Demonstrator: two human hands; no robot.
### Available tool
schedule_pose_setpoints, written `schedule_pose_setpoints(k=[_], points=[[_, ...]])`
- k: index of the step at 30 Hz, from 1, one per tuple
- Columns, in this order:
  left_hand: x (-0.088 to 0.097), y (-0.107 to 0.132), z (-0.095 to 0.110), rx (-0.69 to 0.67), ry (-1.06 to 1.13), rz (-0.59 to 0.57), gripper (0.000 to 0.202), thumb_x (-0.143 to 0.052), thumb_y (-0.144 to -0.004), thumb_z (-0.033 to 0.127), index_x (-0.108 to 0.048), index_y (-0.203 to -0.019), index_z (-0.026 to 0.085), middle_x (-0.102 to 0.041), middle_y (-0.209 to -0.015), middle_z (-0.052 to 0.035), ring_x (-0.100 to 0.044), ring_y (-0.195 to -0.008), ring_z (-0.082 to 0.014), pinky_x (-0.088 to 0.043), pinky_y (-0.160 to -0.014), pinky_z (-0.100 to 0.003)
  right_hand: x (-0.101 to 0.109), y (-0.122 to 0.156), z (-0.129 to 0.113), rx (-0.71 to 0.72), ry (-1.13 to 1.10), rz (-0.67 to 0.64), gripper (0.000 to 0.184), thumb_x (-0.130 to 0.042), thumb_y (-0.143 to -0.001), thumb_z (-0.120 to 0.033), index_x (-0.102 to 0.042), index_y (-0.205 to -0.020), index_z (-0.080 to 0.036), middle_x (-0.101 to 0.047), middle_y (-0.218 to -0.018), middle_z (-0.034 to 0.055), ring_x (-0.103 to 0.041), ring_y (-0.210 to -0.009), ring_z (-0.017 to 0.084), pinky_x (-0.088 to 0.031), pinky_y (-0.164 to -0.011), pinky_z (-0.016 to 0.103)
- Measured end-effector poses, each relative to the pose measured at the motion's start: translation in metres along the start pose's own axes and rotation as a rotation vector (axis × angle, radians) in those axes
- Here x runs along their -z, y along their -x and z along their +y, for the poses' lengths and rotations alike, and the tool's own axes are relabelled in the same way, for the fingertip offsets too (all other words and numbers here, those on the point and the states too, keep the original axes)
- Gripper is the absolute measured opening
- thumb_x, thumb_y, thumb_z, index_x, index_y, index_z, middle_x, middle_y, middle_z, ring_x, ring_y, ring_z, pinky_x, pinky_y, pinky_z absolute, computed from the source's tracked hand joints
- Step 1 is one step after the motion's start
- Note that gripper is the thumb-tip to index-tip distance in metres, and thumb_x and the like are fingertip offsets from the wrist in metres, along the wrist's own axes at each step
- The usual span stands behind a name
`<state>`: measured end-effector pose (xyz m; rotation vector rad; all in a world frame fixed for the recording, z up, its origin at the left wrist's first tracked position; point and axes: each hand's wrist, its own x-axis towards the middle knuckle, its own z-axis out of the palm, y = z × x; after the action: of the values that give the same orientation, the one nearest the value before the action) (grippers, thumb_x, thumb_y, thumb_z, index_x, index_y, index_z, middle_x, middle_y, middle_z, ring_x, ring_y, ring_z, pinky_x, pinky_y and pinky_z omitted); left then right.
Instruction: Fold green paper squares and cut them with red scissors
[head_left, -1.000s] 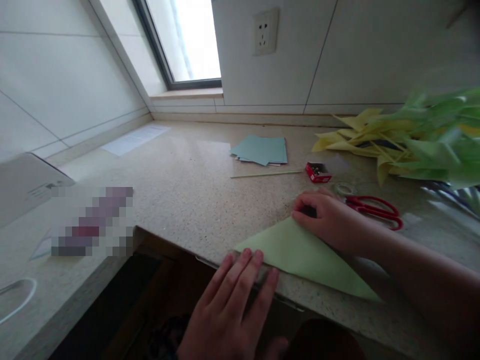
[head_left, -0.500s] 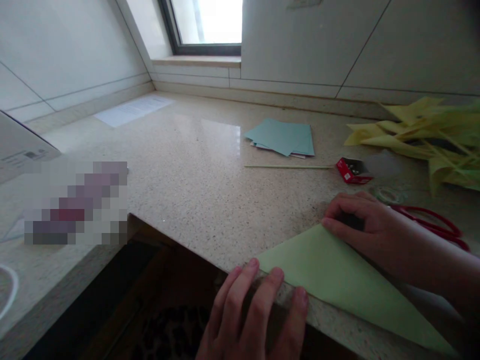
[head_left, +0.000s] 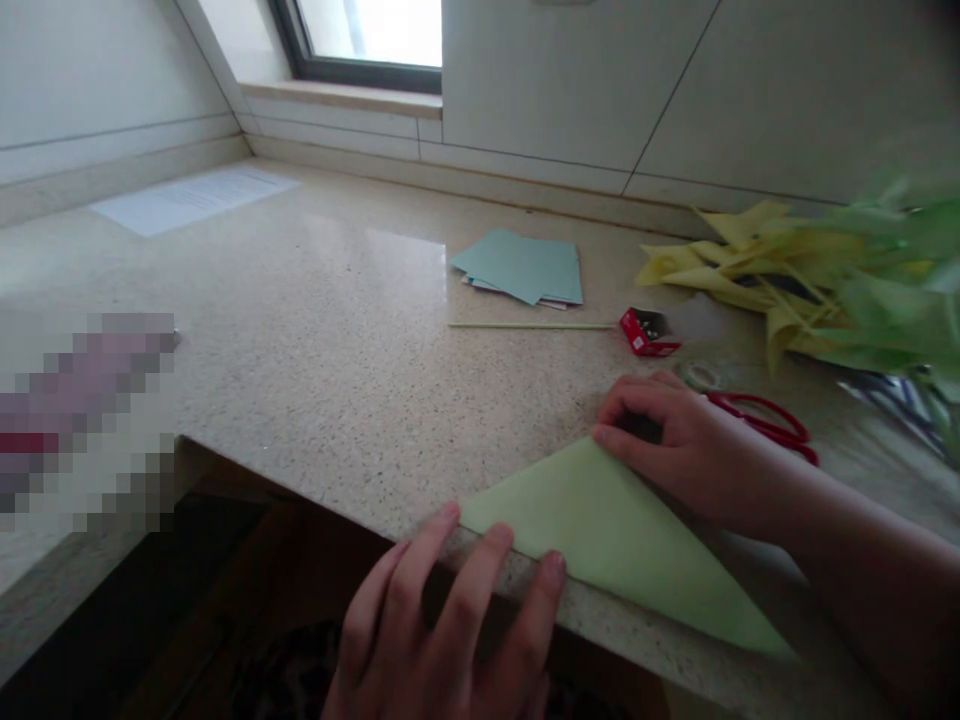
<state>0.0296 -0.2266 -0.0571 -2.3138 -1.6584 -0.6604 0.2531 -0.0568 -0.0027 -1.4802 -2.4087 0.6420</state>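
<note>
A light green sheet of paper [head_left: 607, 530], folded into a triangle, lies at the counter's front edge. My right hand [head_left: 667, 435] has its thumb and fingers closed at the triangle's far corner. My left hand [head_left: 454, 620] is open, its fingers spread and their tips resting along the near folded edge, close to the left corner. Just beyond my right hand are red-handled scissors [head_left: 780, 420], partly hidden by it, and a roll of clear tape [head_left: 701, 376].
A small open red box [head_left: 646, 335] of pins touches a thin stick [head_left: 525, 325] on the counter [head_left: 322, 330]. Farther back lie blue paper sheets [head_left: 525, 265] and a printed page [head_left: 195, 200]. Yellow and green paper pinwheels [head_left: 750, 255] crowd the right. A blurred-out item sits left.
The view has swung right, so everything appears farther left and green pinwheels come into sight. Both hands stay in about the same places on the folded paper.
</note>
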Motion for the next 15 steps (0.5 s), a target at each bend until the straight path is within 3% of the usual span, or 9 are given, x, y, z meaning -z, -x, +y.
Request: schedule_pose_setpoints(k=[5, 9, 15], points=[[0.007, -0.006, -0.013, -0.141, -0.003, -0.041, 0.051, -0.06, -0.092, 0.04, -0.056, -0.143, 0.037, -0.059, -0.133, -0.0054, -0.049, -0.128, -0.0318, -0.032, -0.106, -0.047, 0.003, 0.002, -0.001, -0.013, -0.041, -0.001, 0.022, -0.058, -0.088, -0.038, -0.066, -0.076, -0.021, -0.063, -0.076, 0.0024, -0.057, -0.071, 0.018, -0.043, -0.066, 0.031], [0.012, -0.011, -0.018, -0.138, 0.062, -0.024, 0.048, -0.063, -0.09, 0.044, -0.061, -0.137, 0.033, -0.06, -0.13, -0.0075, -0.052, -0.125, -0.0293, -0.034, -0.106, -0.044, 0.006, 0.005, -0.005, -0.016, -0.182, 0.0, 0.022, -0.058, -0.089, -0.04, -0.064, -0.079, -0.022, -0.061, -0.074, 0.0002, -0.055, -0.067, 0.016, -0.042, -0.061, 0.029], [0.035, -0.039, -0.023, -0.028, 0.15, 0.033, 0.047, -0.058, -0.094, 0.037, -0.056, -0.138, 0.02, -0.059, -0.14, -0.0127, -0.054, -0.129, -0.0303, -0.047, -0.103, -0.045, 0.013, 0.015, -0.02, 0.286, -0.381, 0.145, 0.019, -0.058, -0.095, -0.033, -0.058, -0.079, -0.022, -0.057, -0.08, 0.0007, -0.054, -0.075, 0.016, -0.044, -0.068, 0.03]])
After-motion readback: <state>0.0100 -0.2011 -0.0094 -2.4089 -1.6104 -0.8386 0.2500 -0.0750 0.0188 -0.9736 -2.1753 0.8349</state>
